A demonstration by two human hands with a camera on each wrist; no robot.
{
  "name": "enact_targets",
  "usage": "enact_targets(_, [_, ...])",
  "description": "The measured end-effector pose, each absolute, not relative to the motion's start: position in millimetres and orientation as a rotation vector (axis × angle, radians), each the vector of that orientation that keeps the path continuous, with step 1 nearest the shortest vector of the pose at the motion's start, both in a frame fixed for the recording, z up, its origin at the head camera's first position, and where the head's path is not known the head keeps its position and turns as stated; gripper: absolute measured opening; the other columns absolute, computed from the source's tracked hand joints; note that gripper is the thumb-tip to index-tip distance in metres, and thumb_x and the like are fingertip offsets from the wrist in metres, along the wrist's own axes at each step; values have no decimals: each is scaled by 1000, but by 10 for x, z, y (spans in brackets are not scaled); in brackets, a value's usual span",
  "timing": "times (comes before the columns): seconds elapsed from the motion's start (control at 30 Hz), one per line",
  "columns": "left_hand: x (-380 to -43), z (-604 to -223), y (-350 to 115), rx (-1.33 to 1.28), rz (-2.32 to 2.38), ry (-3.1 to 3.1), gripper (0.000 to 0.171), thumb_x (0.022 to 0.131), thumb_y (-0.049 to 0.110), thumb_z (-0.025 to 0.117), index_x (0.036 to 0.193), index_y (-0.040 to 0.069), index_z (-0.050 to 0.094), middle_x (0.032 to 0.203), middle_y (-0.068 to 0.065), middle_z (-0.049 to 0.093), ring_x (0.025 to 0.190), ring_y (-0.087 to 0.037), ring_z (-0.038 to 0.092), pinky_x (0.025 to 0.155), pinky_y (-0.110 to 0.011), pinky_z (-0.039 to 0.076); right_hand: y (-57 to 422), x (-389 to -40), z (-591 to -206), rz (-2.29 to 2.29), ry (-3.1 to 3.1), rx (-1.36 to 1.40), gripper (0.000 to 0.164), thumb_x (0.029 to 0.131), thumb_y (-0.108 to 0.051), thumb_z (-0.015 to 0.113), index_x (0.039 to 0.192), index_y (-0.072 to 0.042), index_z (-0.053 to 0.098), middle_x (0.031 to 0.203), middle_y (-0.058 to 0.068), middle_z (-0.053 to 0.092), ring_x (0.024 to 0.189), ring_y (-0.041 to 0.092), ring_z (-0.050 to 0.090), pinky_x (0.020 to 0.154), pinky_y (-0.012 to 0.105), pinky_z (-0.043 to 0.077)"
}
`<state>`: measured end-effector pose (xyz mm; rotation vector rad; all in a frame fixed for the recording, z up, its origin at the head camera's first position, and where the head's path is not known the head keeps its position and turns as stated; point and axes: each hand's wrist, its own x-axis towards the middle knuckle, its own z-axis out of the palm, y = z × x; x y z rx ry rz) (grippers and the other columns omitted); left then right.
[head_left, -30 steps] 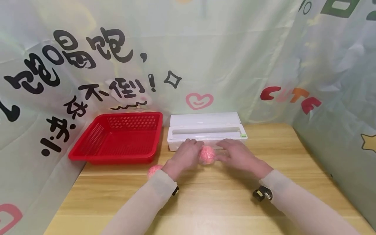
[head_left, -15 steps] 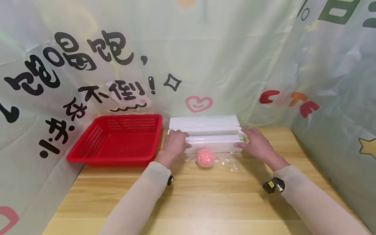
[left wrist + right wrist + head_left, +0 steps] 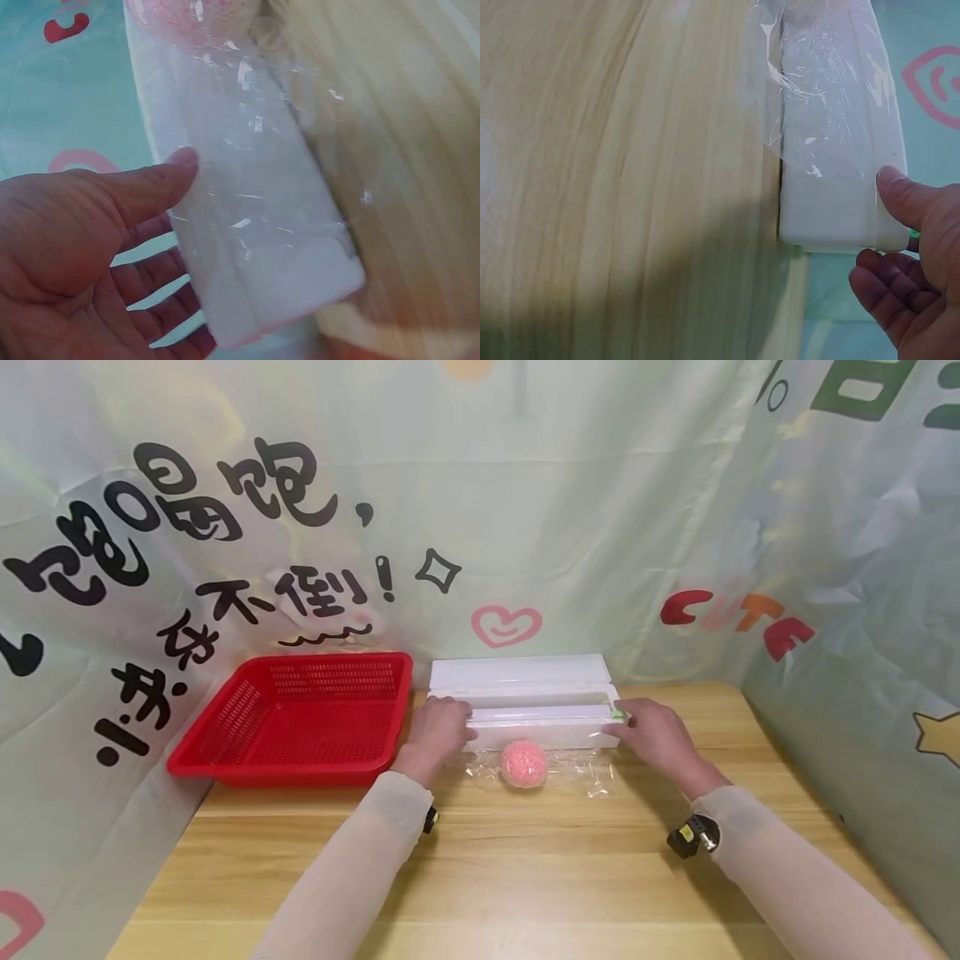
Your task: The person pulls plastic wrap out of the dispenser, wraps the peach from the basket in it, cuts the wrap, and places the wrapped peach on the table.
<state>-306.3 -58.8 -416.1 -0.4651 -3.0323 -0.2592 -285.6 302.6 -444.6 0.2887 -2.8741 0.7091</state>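
A white cling film dispenser [image 3: 540, 735] stands at the back of the table with its lid raised. My left hand [image 3: 437, 731] holds its left end, thumb [image 3: 180, 169] at the front edge and fingers beyond the end. At the right end my right hand [image 3: 656, 735] grips the corner beside the green slider [image 3: 617, 712], with the thumb [image 3: 900, 191] on the edge and the other fingers bent. In front of the box sits a pink speckled ball [image 3: 524, 764], with crinkled clear film [image 3: 581, 768] spread around it and to both sides.
A red plastic basket [image 3: 292, 768] with slotted walls stands to the left of the dispenser. A printed cloth backdrop [image 3: 570, 527] rises behind the wooden table [image 3: 540, 877] and along both sides.
Both hands have left the pink ball, moved apart and taken hold of the dispenser's ends. The second pink ball, earlier beside the left wrist, no longer shows.
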Motion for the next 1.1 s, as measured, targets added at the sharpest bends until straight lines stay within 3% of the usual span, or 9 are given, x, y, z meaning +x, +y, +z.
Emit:
enact_targets(0.2, [-3072, -3969, -311, -478, -351, -3107, 45, 93, 32, 81, 134, 16, 71, 121, -10, 69, 115, -36, 59, 98, -56, 52, 3065, -2845, -4481, 732, -2855, 280, 52, 97, -29, 77, 137, 1, 65, 106, 18, 73, 90, 29, 69, 82, 52, 55])
enact_targets(0.43, [-3155, -3848, 426, -722, -488, -3025, 32, 100, 30, 73, 131, 22, 75, 131, 1, 73, 127, -30, 59, 111, -51, 47, 3056, -2800, -4551, 817, -2845, 165, 63, 97, -34, 77, 146, 1, 58, 107, 17, 74, 91, 28, 69, 76, 43, 56])
enact_targets(0.63, [-3203, -3915, 963, -884, -395, -2988, 34, 100, 35, 73, 133, 30, 74, 135, 10, 72, 124, -26, 62, 107, -47, 49, 3007, -2784, -4633, 887, -2800, 104, 62, 98, -34, 76, 150, -7, 57, 106, 15, 78, 90, 27, 72, 73, 40, 56])
enact_targets(0.8, [-3207, -4014, 1245, -915, -283, -2949, 29, 99, 40, 73, 127, 35, 77, 125, 14, 76, 111, -22, 63, 96, -42, 53, 2985, -2778, -4710, 888, -2719, 127, 53, 97, -29, 78, 145, -11, 64, 104, 15, 78, 91, 29, 75, 81, 50, 60])
enact_targets(0.93, [-3227, -4054, 1406, -913, -206, -2905, 18, 97, 44, 73, 110, 34, 83, 106, 12, 77, 99, -18, 59, 87, -38, 51, 3001, -2780, -4740, 893, -2667, 139, 48, 97, -23, 78, 142, -12, 67, 102, 16, 78, 89, 31, 75, 81, 53, 60])
enact_targets(1.1, [-3243, -4057, 1530, -873, -132, -2923, 18, 97, 48, 74, 96, 31, 82, 95, 11, 73, 97, -16, 56, 87, -35, 47, 3044, -2796, -4752, 918, -2657, 104, 46, 96, -18, 78, 140, -11, 68, 100, 15, 78, 88, 30, 74, 80, 52, 59])
